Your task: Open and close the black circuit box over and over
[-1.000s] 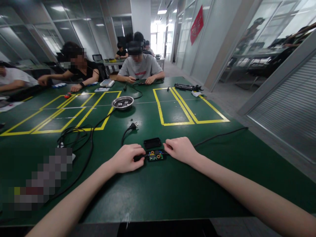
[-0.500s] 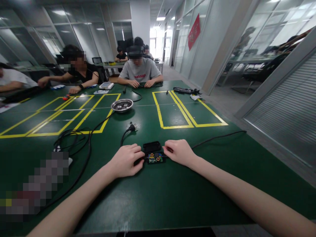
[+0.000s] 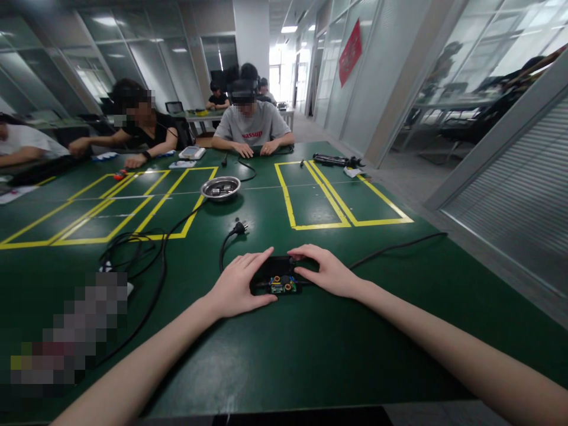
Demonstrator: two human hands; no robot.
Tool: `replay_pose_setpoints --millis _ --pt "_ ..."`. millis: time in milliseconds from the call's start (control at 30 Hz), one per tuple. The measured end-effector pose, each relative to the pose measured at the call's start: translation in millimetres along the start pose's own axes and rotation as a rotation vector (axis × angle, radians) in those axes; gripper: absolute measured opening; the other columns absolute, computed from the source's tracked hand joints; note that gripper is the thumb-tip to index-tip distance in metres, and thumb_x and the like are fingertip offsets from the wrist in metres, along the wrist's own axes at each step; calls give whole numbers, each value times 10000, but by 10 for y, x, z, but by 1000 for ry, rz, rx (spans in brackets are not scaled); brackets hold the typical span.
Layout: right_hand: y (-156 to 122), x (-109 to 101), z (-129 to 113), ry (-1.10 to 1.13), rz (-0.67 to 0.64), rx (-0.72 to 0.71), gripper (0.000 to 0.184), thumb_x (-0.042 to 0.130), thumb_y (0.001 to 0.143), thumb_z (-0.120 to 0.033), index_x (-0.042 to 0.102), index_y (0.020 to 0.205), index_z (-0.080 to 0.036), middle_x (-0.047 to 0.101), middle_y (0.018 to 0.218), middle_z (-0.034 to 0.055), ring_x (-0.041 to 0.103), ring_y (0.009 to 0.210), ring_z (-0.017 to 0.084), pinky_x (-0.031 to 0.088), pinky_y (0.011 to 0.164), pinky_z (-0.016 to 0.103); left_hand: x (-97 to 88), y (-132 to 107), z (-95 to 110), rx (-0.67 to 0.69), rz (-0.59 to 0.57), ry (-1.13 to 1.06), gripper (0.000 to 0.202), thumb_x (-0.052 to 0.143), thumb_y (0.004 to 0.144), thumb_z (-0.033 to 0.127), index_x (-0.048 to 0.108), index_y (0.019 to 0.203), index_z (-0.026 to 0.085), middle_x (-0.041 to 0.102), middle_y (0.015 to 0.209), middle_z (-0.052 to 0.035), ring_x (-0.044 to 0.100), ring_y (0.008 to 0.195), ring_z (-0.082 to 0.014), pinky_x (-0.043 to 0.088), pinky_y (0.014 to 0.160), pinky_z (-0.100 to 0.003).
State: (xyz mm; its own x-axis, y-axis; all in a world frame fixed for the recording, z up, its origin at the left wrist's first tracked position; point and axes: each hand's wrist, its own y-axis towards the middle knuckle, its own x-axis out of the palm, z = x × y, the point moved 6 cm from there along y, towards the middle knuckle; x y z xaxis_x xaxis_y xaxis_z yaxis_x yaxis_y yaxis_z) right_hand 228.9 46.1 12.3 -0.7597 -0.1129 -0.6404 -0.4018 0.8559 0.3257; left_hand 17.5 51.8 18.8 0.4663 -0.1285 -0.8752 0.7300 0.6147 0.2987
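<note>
In front of me lies an opened black power adapter, its circuit board [image 3: 283,285] showing copper-coloured coils in the lower half of the case. Just beyond it is the black cover [image 3: 277,265], inner side up. My left hand [image 3: 242,281] is at the left end, thumb and fingers spread wide around the case and cover. At the right end, my right hand [image 3: 326,269] has its thumb and fingertips around the cover's edge. A black cord [image 3: 399,248] runs off to the right, and a plug [image 3: 239,228] lies beyond my left hand.
A metal bowl [image 3: 220,189] with small metal parts stands farther back. Coiled cable [image 3: 133,251] and a blurred-out object [image 3: 75,331] lie at left. Yellow tape [image 3: 322,226] marks the green table [image 3: 284,361]. A small black tripod [image 3: 337,160] lies at back right. Several people sit beyond.
My left hand has opened from the cord end and spread around the case. My right hand has shifted from the cord's right end up to the cover's right edge.
</note>
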Motion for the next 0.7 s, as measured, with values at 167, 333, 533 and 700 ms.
replay_pose_setpoints --millis 167,333,533,700 --pt "86 36 7 144 19 61 260 699 868 -202 731 1126 -180 678 1063 69 657 879 179 570 877 382 -13 -20 -9 12 11 -55 961 831 811 377 326 1618 251 580 1478 -152 611 1306 -320 512 1109 -466" --pt "61 44 33 296 101 126 183 713 849 -237 727 1024 -189 649 1060 52 651 848 152 582 735 297 -26 -26 0 42 34 -66 834 803 833 350 423 1568 248 584 1481 -145 608 1327 -319 519 1123 -468" --pt "1 49 -19 315 143 136 260 717 846 -277 756 1096 -221 649 1111 63 657 890 160 612 664 266 -30 -26 -1 59 36 -97 759 810 834 343 472 1506 238 586 1489 -152 598 1356 -310 507 1147 -502" --pt "1 93 35 366 97 180 216 723 839 -290 757 1033 -201 730 978 54 693 886 180 633 739 310 -38 -24 20 74 41 -145 660 793 848 323 526 1444 230 615 1441 -145 628 1314 -288 538 1117 -477"
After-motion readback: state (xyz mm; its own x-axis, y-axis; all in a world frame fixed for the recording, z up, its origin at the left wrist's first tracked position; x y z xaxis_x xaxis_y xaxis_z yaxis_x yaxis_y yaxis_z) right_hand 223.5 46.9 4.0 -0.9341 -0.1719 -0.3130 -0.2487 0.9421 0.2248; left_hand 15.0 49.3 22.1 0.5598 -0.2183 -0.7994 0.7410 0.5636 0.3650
